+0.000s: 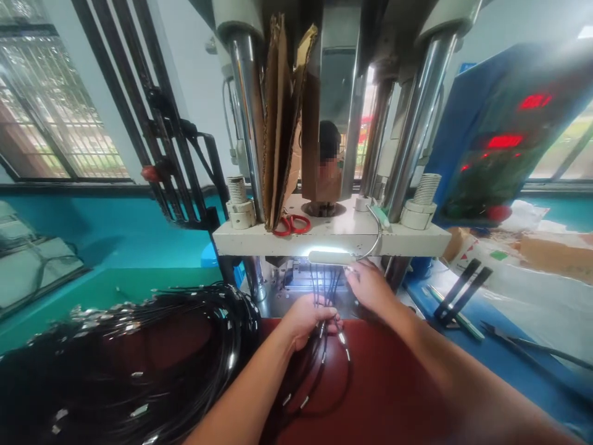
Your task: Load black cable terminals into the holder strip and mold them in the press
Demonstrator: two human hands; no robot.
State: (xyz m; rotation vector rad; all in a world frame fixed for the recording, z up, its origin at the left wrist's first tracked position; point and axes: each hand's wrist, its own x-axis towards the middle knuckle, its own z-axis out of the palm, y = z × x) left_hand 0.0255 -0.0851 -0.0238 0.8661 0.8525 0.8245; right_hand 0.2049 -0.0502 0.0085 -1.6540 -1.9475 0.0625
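My left hand (311, 320) is closed around a bundle of thin black cables (328, 281) in front of the press. Above it the cables run up toward the lit metal mould (303, 276) under the machine's plate. Their lower ends, with small silver metal connectors (343, 339), hang below my fingers over the dark red tabletop. To the right, my right hand (368, 284) is at the mould opening, just under the right end of a white lamp bar (331, 256). Its fingers are pinched together, and what they hold is too small to make out.
A large coil of black cables (231, 334) covers the left of the red table (380, 383). Red-handled scissors (291, 224) and cardboard pieces (280, 123) stand on the press plate (259, 244). Pliers (503, 337) lie at right, below a blue control box (486, 142).
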